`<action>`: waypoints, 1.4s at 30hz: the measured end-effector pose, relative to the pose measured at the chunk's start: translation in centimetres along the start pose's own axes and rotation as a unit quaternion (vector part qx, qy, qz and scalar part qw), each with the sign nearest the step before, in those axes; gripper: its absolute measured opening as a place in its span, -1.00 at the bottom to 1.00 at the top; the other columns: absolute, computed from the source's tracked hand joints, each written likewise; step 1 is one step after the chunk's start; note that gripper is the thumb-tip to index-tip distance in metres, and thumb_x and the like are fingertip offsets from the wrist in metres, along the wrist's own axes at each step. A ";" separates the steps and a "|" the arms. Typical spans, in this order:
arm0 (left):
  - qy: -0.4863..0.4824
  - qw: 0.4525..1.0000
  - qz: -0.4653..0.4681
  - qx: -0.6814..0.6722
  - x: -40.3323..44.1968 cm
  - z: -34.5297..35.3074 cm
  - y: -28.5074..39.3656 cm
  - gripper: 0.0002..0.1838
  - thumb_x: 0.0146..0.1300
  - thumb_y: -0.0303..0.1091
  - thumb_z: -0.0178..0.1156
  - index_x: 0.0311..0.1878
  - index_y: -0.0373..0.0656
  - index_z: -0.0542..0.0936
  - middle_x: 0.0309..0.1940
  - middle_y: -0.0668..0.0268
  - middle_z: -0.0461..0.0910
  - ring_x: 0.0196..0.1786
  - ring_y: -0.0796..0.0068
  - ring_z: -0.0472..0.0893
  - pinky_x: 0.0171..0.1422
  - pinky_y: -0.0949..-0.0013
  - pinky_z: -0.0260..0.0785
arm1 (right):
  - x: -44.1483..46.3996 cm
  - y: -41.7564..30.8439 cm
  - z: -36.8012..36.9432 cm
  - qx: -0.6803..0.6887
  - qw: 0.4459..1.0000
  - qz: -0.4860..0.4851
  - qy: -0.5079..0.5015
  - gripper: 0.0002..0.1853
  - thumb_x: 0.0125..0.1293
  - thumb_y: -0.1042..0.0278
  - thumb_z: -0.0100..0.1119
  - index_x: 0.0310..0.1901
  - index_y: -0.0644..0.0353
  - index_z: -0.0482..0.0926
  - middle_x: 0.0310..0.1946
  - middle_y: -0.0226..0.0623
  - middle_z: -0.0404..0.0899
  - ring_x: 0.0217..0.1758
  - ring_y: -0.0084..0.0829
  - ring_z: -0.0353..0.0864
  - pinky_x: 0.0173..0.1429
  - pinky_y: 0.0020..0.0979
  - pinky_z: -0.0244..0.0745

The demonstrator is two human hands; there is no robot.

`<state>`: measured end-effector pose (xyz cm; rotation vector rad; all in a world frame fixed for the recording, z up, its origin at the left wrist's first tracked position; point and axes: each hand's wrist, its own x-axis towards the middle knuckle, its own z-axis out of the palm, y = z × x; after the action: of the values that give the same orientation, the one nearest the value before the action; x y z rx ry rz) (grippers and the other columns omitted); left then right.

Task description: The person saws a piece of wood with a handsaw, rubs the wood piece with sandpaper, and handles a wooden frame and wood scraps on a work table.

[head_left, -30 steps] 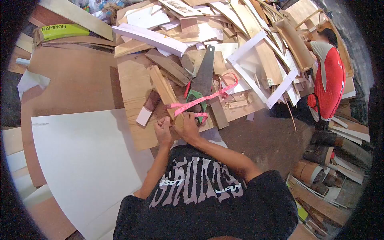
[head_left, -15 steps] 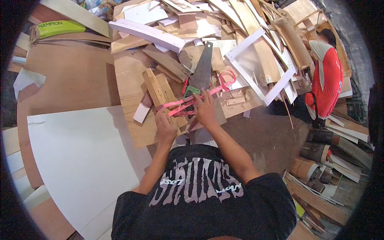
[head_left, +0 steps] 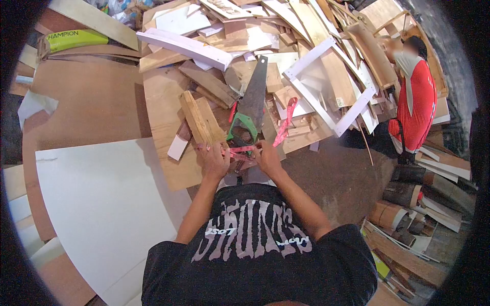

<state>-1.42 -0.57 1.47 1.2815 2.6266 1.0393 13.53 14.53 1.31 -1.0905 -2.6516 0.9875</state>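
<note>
A pink measuring tape point(head_left: 240, 150) runs between my two hands, and a loose length of it slants up to the right. My left hand point(head_left: 215, 161) is closed on the tape beside the lower end of some short wooden blocks point(head_left: 197, 116). On the other side, my right hand point(head_left: 268, 159) pinches the tape with its fingers together. Just above the hands lies a handsaw point(head_left: 253, 97) with a green handle, its blade pointing away from me. A small white-and-brown block point(head_left: 178, 146) rests left of the wooden blocks.
Wood offcuts and a white frame point(head_left: 334, 125) are piled beyond the saw. A large white panel point(head_left: 102, 194) lies at the left on a brown board point(head_left: 92, 102). A person in red point(head_left: 419, 109) is at the far right, near more scrap wood.
My right hand has moved down from the saw handle, drawing the tape lower and uncovering the green handle. My left hand stays near the blocks with the tape. The tape's loose part now hangs more steeply.
</note>
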 end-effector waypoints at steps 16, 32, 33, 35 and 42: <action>-0.036 0.972 -0.057 -0.226 2.2 4.9 2.9 -0.41 0.24 -0.41 0.18 0.35 -0.33 0.38 -0.30 0.22 0.39 -0.16 0.23 0.44 0.01 0.20 0.33 | 5.3 3.7 0.5 0.096 0.977 0.147 0.121 -0.53 0.35 -0.13 0.18 -0.16 0.20 0.73 -0.36 0.06 0.69 -0.20 0.02 0.72 -0.08 -0.07 0.52; -0.032 0.921 -0.053 -0.384 22.4 11.8 16.5 -0.37 0.33 -0.35 0.16 0.45 -0.27 0.28 -0.20 0.25 0.35 -0.16 0.36 0.42 0.02 0.30 0.35 | 19.9 7.7 -17.4 0.124 0.957 0.093 0.246 -0.47 0.43 -0.11 0.10 -0.29 0.34 0.67 -0.43 0.17 0.64 -0.28 0.12 0.67 -0.17 -0.04 0.46; -0.030 0.923 -0.051 -0.380 24.6 13.2 17.0 -0.37 0.33 -0.35 0.16 0.45 -0.27 0.28 -0.20 0.25 0.35 -0.16 0.36 0.42 0.02 0.30 0.35 | 21.9 8.4 -18.8 0.114 0.954 0.096 0.260 -0.46 0.43 -0.11 0.09 -0.30 0.34 0.67 -0.42 0.18 0.64 -0.28 0.14 0.66 -0.16 -0.02 0.46; -0.038 0.937 -0.059 -0.343 29.4 15.7 18.6 -0.36 0.33 -0.34 0.17 0.44 -0.26 0.28 -0.22 0.22 0.37 -0.16 0.34 0.44 0.00 0.27 0.36 | 25.7 9.1 -22.3 0.152 0.952 0.109 0.241 -0.44 0.42 -0.13 0.08 -0.28 0.35 0.69 -0.39 0.24 0.63 -0.23 0.20 0.66 -0.11 0.01 0.47; -0.013 0.951 -0.051 -0.305 43.2 25.2 21.5 -0.42 0.31 -0.27 0.19 0.32 -0.32 0.30 -0.13 0.12 0.43 -0.08 0.20 0.48 0.11 0.21 0.36 | 42.4 17.6 -25.9 0.159 0.939 0.150 0.267 -0.41 0.41 -0.16 0.08 -0.16 0.37 0.67 -0.27 0.23 0.67 -0.10 0.18 0.67 0.00 0.00 0.49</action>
<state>-7.34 53.44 5.00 0.9860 2.0532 1.6168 1.25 65.64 5.05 -1.4542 -1.8639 0.9495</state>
